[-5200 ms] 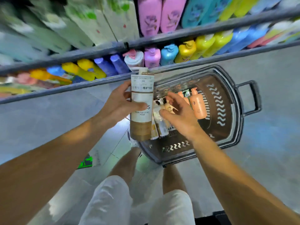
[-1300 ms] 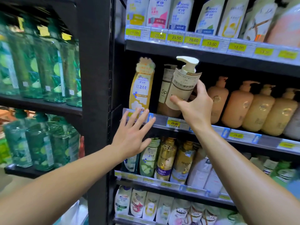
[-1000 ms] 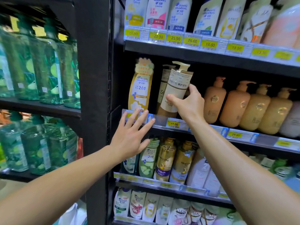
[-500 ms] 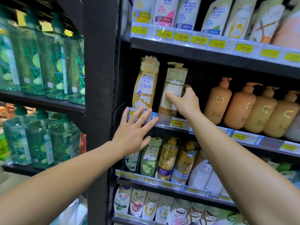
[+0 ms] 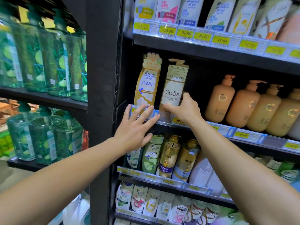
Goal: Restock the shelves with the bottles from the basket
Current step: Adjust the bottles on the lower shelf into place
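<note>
**Spes bottle on the middle shelf**

The right hand (image 5: 185, 109) gripped the low right side of the Spes bottle (image 5: 174, 86), which stood upright on the shelf (image 5: 243, 133) beside a gold Head & Shoulders bottle (image 5: 147, 82). The left hand (image 5: 136, 129) hovered spread open, nearer, holding nothing.

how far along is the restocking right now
Done: the Spes bottle stands upright on the shelf, beside the gold Head & Shoulders bottle. In hand: the right hand grips its lower part, not yet let go; the left hand is spread open by the shelf edge. Left: the basket is out of view, so remaining bottles can't be judged.
</note>
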